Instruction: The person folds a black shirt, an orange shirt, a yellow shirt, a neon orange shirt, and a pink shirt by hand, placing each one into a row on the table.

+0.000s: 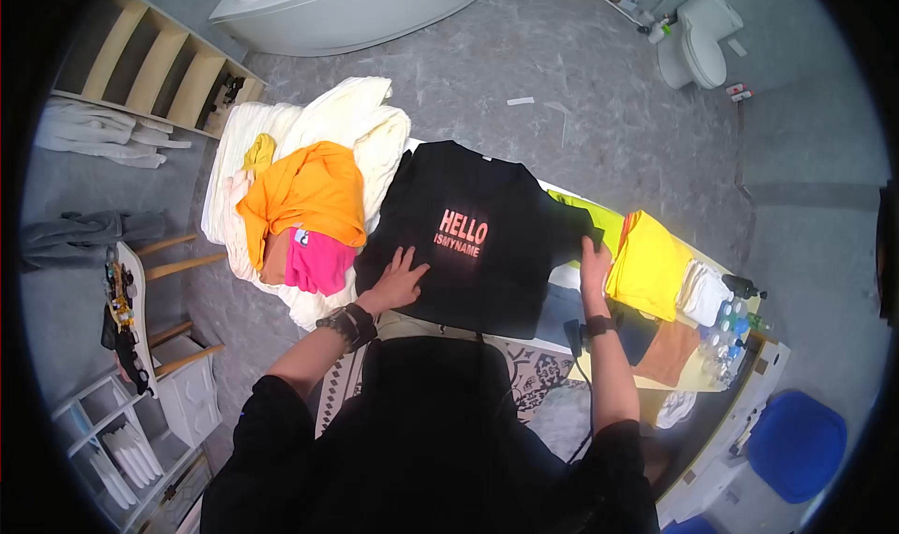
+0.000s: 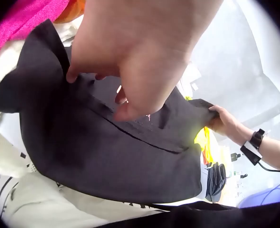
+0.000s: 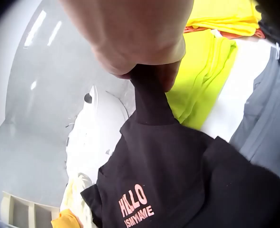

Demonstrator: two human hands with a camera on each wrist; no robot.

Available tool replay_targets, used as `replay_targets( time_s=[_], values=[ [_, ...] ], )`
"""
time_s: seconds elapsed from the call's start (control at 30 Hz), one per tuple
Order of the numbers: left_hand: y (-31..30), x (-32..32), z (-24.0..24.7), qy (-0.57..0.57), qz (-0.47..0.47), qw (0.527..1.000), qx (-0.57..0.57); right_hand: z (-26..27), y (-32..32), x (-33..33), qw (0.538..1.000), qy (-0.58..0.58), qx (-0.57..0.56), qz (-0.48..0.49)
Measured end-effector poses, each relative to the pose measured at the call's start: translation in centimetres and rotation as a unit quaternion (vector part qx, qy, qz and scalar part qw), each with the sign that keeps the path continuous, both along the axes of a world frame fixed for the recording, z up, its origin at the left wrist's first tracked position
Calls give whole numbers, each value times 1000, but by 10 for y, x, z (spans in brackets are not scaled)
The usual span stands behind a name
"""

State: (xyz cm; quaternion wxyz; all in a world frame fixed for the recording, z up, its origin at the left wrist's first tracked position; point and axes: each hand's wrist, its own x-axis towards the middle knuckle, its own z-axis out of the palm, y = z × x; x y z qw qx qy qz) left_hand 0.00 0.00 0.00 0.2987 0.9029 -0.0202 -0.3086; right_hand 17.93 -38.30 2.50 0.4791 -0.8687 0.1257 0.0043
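A black T-shirt (image 1: 487, 183) with "HELLO ISMYNAME" printed in pink is spread across the table in the head view. My right hand (image 1: 596, 270) grips its right-hand sleeve, and the right wrist view shows that sleeve (image 3: 151, 104) bunched and hanging from the fingers. My left hand (image 1: 397, 283), fingers spread, lies over the lower left of the shirt. In the left wrist view the same hand (image 2: 130, 61) is above the dark cloth, with the shirt's hem (image 2: 121, 190) hanging past the table's front edge.
Left of the shirt is a heap with an orange garment (image 1: 323, 192), a pink one (image 1: 320, 264) and cream fabric (image 1: 351, 103). To the right lie yellow clothes (image 1: 646, 267), lime-green cloth (image 1: 599, 218), a brown piece (image 1: 667, 351) and several bottles (image 1: 723, 347).
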Motion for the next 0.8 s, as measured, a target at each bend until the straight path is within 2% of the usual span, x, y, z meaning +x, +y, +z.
replay_targets(
  time_s=[0.03,0.07,0.1,0.17,0.3,0.37,0.43,0.5,0.53,0.6,0.63,0.67,0.7,0.77,0.8],
  values=[
    [-8,1,-2,9,-14,1000,-2,0,-10,0,999,-32,-4,-5],
    [-15,1,-5,18,-28,999,-4,0,-21,-1,998,-19,-55,-15],
    [3,-2,3,21,-26,999,8,-5,-7,-5,1000,3,-3,-18],
    [-5,0,5,39,-57,998,5,-7,-18,-6,997,-15,67,-43],
    [-12,-5,2,31,-59,998,-20,-8,-27,-10,995,-9,54,-87],
    [-12,-3,0,24,-57,998,-16,-15,-26,-7,985,-39,116,-122],
    [-11,-1,-4,16,-56,998,-12,-11,-11,-9,985,-54,100,-126],
    [-9,0,-6,16,-49,998,-25,-23,0,-11,986,-121,-73,-90],
    [-8,-1,-5,17,-49,998,-24,-5,27,-15,991,-121,-21,-49],
    [-4,-1,-4,7,-40,999,-37,40,71,-23,986,71,124,89],
    [-3,-1,-7,7,-41,998,-35,38,83,-29,982,31,96,159],
    [-2,0,-11,-10,3,997,-76,28,89,-33,975,-17,94,203],
    [0,4,-11,-27,48,992,-116,30,94,-37,970,4,75,233],
    [7,14,-12,-124,118,977,-127,7,89,-48,960,25,40,277],
    [9,18,-15,-177,161,964,-118,5,89,-56,947,-8,-5,320]
  ],
)
